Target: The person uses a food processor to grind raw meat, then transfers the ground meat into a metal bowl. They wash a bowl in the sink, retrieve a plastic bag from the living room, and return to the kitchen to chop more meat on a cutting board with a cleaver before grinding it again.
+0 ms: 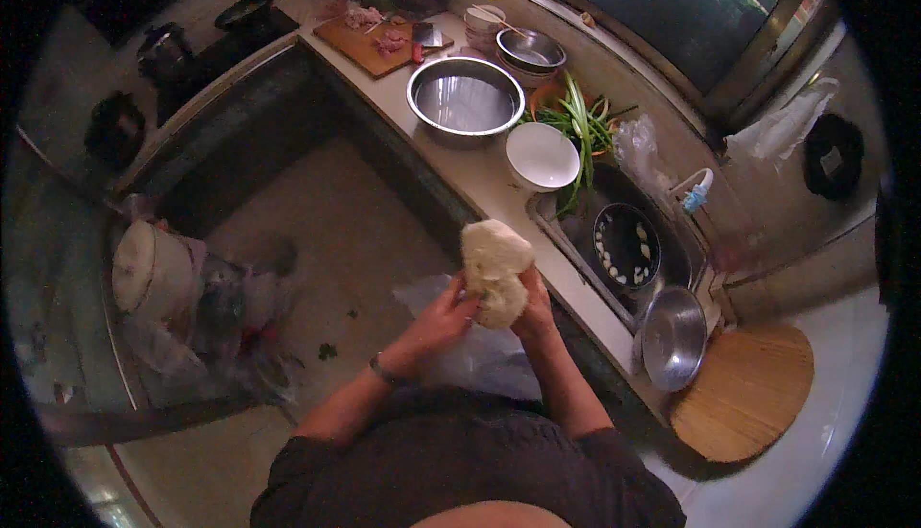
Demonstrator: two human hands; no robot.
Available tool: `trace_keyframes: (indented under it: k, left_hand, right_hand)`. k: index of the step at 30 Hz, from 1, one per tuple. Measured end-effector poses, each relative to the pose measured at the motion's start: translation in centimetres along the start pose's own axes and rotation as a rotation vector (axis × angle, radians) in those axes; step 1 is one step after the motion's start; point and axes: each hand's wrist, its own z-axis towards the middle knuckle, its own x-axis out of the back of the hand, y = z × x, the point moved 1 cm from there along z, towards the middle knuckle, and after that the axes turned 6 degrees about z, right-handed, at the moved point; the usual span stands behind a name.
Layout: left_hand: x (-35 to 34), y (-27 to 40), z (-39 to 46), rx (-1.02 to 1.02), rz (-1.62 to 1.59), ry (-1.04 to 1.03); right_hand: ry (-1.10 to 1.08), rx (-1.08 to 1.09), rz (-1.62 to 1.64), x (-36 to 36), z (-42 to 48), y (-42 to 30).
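Note:
A pale, lumpy mass that looks like dough is held up between my two hands, in front of the counter's edge. My left hand grips its lower left side, and a dark band circles that wrist. On its lower right side, my right hand is closed around it. A clear plastic bag hangs below and behind my hands. Ahead on the counter are a wide steel basin and a white bowl.
A cutting board with raw meat and a cleaver lies at the far end. Green leafy stalks lie near the sink, which holds a dark round dish. A steel bowl and round wooden board are at right.

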Motion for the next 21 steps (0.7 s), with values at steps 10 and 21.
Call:
trace_keyframes:
  k: [10,21]
  left_hand:
    - [9.4,2.3,-3.4,-0.275,0.236,0.334]
    - [10.2,5.9,-5.0,-0.262,0.297,0.368]
  right_hand:
    - [-0.044,-0.333,-0.425,-6.9,5.4,1.9]
    - [0.205,0.001,-0.445,-6.6,8.3,6.1]
